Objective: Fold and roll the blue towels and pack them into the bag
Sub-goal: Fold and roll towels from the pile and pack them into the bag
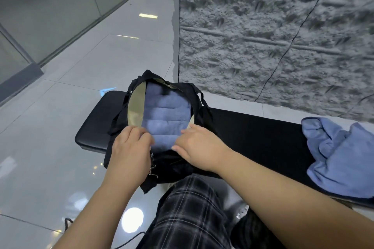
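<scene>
A black bag (199, 105) with a shiny pale lining stands open on the left end of a black bench (253, 133). Several rolled blue towels (167, 111) lie stacked side by side inside it. My left hand (131, 147) grips the nearest roll at its left end by the bag's near rim. My right hand (199, 147) holds the same roll at its right end, thumb lying along the bag's front. Loose, crumpled blue towels (342, 153) lie in a heap at the bench's right end.
A rough grey stone wall (273, 36) rises behind the bench. Glossy white floor tiles (60, 127) spread to the left, with a glass partition (40, 16) beyond. My knee in plaid trousers (190, 212) is below the bag. A black cord (68, 221) lies on the floor.
</scene>
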{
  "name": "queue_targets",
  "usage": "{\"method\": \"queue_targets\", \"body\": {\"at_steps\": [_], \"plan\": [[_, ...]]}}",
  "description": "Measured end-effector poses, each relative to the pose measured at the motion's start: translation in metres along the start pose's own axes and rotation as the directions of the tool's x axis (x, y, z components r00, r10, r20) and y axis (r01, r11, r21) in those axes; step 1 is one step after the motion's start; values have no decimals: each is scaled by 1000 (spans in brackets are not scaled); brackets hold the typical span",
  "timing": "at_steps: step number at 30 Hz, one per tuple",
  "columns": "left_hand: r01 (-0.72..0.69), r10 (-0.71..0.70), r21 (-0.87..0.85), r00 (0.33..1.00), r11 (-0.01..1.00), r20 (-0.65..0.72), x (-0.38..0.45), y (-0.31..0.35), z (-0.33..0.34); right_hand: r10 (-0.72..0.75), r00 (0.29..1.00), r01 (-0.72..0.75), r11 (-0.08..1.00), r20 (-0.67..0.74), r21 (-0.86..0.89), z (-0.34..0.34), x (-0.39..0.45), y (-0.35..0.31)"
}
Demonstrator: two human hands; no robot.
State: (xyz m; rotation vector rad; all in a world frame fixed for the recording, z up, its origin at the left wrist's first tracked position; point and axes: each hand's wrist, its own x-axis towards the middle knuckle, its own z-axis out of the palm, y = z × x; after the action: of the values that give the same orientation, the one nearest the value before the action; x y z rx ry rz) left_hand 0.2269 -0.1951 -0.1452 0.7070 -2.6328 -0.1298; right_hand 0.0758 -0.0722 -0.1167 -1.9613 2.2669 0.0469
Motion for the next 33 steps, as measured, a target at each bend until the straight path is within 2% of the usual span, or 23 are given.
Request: {"method": "queue_targets", "body": {"at_steps": [4, 7, 11, 14, 16, 19, 23, 25, 27, 29, 31, 33], "plan": [[-34, 36, -58, 999, 998, 26, 7, 29, -2, 20, 987, 11, 980, -159, 197, 8, -24, 3], [-65, 67, -121, 998, 991, 15, 10, 60, -3, 89, 970, -27, 965, -226, 260, 17, -43, 11], [-31, 35, -220, 999, 975, 13, 4, 102, 10, 234, 923, -133, 938, -304, 320, 28, -78, 26], [-21, 37, -273, 998, 962, 52, -1, 134, 31, 402, 876, -278, 873, -266, 402, 39, -112, 46], [-45, 75, -306, 993, 951, 87, -7, 155, 45, 525, 808, -372, 806, -267, 460, 47, -135, 63], [-80, 143, -331, 975, 940, 170, -19, 173, 66, 701, 659, -485, 672, -272, 559, 60, -163, 86], [-109, 213, -311, 923, 944, 322, -24, 182, 91, 856, 468, -613, 494, -220, 616, 80, -199, 120], [-22, 168, -361, 910, 932, 378, -22, 187, 97, 911, 386, -704, 391, -143, 593, 93, -215, 138], [88, 99, -410, 905, 908, 413, -21, 191, 101, 956, 294, -808, 252, -8, 533, 106, -229, 153], [133, 80, -431, 894, 892, 440, -21, 193, 104, 970, 203, -884, 122, 137, 451, 118, -241, 164], [150, 76, -446, 889, 882, 451, -21, 193, 107, 956, 149, -926, 46, 251, 376, 127, -248, 173], [175, 61, -457, 888, 872, 456, -20, 193, 108, 941, 135, -937, 19, 311, 349, 133, -253, 180]]}}
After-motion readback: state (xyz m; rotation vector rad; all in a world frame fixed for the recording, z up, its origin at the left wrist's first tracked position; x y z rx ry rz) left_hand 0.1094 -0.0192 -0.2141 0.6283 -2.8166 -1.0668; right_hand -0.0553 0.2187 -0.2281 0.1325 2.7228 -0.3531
